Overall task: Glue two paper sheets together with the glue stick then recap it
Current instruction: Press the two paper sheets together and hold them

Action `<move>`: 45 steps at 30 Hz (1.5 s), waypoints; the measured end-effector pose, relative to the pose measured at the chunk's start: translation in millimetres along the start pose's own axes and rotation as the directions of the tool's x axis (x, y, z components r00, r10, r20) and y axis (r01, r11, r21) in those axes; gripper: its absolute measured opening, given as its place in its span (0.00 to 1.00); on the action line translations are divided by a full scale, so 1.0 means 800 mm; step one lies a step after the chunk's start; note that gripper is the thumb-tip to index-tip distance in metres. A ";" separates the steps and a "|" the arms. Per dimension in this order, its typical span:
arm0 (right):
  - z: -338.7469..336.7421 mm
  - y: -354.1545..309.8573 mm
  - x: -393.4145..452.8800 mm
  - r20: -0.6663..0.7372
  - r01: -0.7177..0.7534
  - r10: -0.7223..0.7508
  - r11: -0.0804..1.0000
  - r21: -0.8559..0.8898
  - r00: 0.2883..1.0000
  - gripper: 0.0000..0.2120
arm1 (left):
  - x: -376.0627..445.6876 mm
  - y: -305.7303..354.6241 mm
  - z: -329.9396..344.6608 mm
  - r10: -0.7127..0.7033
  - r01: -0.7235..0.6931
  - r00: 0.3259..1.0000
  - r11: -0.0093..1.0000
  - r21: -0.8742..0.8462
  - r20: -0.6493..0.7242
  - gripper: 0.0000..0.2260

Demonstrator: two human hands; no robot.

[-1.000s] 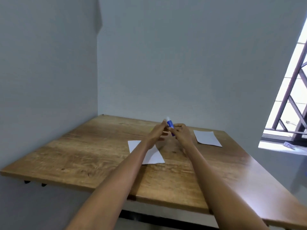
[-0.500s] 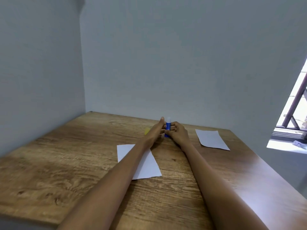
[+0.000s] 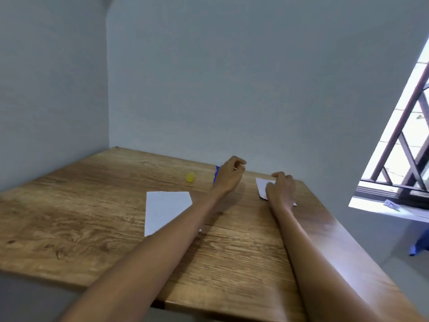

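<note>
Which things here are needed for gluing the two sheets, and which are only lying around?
For the job:
glue stick, held in the left hand
yellow cap, off, on the table
near sheet
far sheet, under the right hand

Lying about:
small clear thing on the window sill

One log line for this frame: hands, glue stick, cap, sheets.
left hand holds glue stick | right hand on right sheet | yellow cap off | left sheet flat

The left hand (image 3: 228,176) is hiding most of the blue glue stick (image 3: 217,174), while the right hand (image 3: 279,190) is covering much of the far paper sheet (image 3: 262,187).
</note>
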State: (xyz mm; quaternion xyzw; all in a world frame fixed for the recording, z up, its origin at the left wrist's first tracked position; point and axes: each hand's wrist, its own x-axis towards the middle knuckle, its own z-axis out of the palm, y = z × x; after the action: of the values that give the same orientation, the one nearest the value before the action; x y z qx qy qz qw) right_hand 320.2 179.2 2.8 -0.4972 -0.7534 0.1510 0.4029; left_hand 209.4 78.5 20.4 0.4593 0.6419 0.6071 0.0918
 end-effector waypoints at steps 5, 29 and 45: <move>-0.013 0.030 0.005 0.115 -0.089 0.141 0.925 -0.369 0.983 0.21 | 0.008 0.017 0.064 -0.486 0.490 0.872 0.867 -0.087 0.063 0.07; -0.029 0.017 -0.013 0.063 -0.328 0.332 0.856 0.401 0.941 0.31 | 0.003 0.030 0.068 -0.419 0.369 0.900 0.879 -0.303 -0.121 0.12; -0.072 -0.099 -0.117 0.291 -0.274 0.076 0.619 0.736 0.954 0.12 | -0.096 0.062 -0.107 -0.281 0.217 0.902 0.952 -0.217 -0.328 0.26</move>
State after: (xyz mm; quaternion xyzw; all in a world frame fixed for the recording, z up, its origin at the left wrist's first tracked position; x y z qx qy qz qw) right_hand 331.3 50.8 46.2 -0.3286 -0.6062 0.5523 0.4685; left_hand 218.3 -43.0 50.9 0.2463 0.6453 0.7173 0.0916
